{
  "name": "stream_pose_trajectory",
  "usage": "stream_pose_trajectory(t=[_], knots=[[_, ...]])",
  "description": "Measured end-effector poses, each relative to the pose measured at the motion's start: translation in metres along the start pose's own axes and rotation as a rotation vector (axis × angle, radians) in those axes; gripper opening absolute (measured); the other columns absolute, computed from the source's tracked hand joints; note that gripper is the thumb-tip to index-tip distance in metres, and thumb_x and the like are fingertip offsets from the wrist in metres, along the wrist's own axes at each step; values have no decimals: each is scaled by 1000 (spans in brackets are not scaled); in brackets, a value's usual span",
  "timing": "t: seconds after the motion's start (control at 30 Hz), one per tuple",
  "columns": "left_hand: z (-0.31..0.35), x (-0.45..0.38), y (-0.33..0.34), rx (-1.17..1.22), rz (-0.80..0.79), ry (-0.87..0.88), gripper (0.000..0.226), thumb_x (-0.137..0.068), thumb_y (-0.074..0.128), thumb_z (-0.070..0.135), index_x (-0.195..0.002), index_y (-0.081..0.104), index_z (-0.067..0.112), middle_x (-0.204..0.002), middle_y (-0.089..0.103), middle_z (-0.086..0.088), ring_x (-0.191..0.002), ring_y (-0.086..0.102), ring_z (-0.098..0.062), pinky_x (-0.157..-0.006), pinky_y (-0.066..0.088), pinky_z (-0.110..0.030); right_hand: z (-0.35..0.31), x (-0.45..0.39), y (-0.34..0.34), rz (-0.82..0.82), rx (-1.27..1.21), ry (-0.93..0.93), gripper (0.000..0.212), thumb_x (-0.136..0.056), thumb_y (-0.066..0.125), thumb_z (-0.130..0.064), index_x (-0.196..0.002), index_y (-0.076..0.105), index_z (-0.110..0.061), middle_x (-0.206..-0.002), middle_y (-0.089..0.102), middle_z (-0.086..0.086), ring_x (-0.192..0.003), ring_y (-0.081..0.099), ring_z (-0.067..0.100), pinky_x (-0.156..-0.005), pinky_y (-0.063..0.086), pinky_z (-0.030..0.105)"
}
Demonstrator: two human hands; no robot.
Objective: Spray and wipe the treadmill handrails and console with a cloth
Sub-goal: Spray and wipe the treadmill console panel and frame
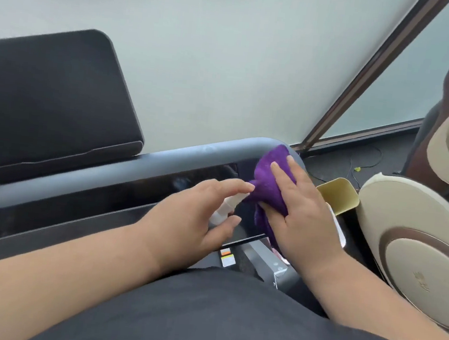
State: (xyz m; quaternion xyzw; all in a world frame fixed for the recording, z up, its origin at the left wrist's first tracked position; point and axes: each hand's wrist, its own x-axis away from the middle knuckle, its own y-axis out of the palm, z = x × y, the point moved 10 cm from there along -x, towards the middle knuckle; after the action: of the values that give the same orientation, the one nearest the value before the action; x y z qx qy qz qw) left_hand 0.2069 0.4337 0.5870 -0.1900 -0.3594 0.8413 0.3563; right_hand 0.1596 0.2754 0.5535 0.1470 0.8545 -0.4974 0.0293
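Dark fabric of the person's shirt (203, 318) fills the bottom of the view, with both forearms reaching out over it. Beyond that, the left hand (200, 208) curls round a small white spray bottle (223, 211), its forefinger stretched toward the nozzle end, which nearly touches the cloth. Just to the right, the right hand (305, 205) lies with straight fingers (280, 172) pressed flat on the purple cloth (268, 182), which is bunched against the rounded corner of the grey handrail (164, 161).

To do this wipe well, I judge the palm should keep the cloth spread and follow the bend of the rail round its corner, with the bottle held aside so it does not spray the hand.

How much of the cloth lies under the palm is hidden, as is most of the bottle inside the left hand. Further back, the black console screen (52, 98) is cut off at the left edge, and the beige and brown massage chair (415, 256) is cut off at the right.
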Motion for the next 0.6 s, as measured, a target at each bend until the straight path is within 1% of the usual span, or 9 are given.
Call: stream_pose_trajectory(t=[0.07, 0.13, 0.17, 0.2, 0.27, 0.33, 0.43, 0.53, 0.6], knots=[[-10, 7, -19, 50, 141, -20, 48, -86, 52, 43, -129, 32, 50, -110, 54, 20, -90, 60, -2, -81, 48, -23, -39, -33, 29, -43, -82, -83, 60, -88, 59, -34, -146, 46, -25, -155, 37, 12, -127, 51, 36, -103, 45, 45], [-21, 16, -33, 107, 247, -41, 47, -87, 56, 37, -129, 36, 46, -101, 55, 24, -88, 58, 0, -81, 46, -18, -81, -58, 58, -122, -57, -209, 57, -92, 44, -40, -147, 43, -29, -157, 34, 15, -132, 47, 35, -105, 43, 47], [-26, 20, -38, 132, 280, -52, 47, -87, 57, 35, -129, 38, 44, -101, 54, 26, -87, 58, 1, -81, 46, -17, -101, -67, 74, -193, -8, -278, 57, -94, 39, -42, -150, 38, -32, -159, 29, 14, -137, 41, 33, -110, 38, 45], [-31, 24, -40, 150, 298, -64, 47, -87, 57, 34, -129, 39, 43, -103, 54, 27, -88, 59, 2, -82, 45, -16, -116, -73, 91, -288, 38, -328, 57, -96, 38, -43, -152, 31, -36, -162, 21, 12, -143, 32, 30, -116, 28, 41], [-36, 30, -40, 150, 300, -77, 47, -87, 58, 33, -130, 39, 42, -104, 53, 27, -88, 58, 4, -83, 43, -12, -129, -80, 126, -495, 126, -361, 62, -98, 44, -42, -154, 19, -41, -166, 5, 7, -150, 13, 25, -120, 8, 36], [-38, 31, -36, 118, 276, -87, 49, -87, 57, 34, -131, 37, 42, -101, 54, 23, -88, 56, 5, -82, 42, -10, -129, -85, 148, -581, 271, -368, 68, -97, 47, -41, -156, 14, -38, -166, 0, 4, -151, 4, 25, -122, -1, 43], [-43, 30, -30, 66, 233, -122, 49, -88, 56, 37, -132, 36, 44, -97, 56, 15, -87, 56, -1, -80, 44, -14, -112, -84, 153, -580, 322, -327, 71, -97, 48, -41, -156, 11, -33, -166, -1, 1, -152, 1, 23, -121, -6, 47], [-46, 32, -29, 24, 211, -152, 49, -87, 54, 40, -132, 36, 46, -110, 52, 17, -93, 55, -3, -82, 40, -7, -69, -92, 120, -417, 289, -197, 64, -100, 47, -42, -156, 20, -30, -165, 11, 0, -152, 9, 23, -121, 2, 46], [-47, 35, -29, 7, 205, -168, 50, -88, 54, 41, -133, 33, 48, -108, 53, 18, -91, 54, -4, -80, 41, -10, -31, -97, 97, -352, 302, -86, 63, -99, 48, -47, -155, 27, -28, -164, 18, 1, -151, 15, 24, -120, 7, 47]])
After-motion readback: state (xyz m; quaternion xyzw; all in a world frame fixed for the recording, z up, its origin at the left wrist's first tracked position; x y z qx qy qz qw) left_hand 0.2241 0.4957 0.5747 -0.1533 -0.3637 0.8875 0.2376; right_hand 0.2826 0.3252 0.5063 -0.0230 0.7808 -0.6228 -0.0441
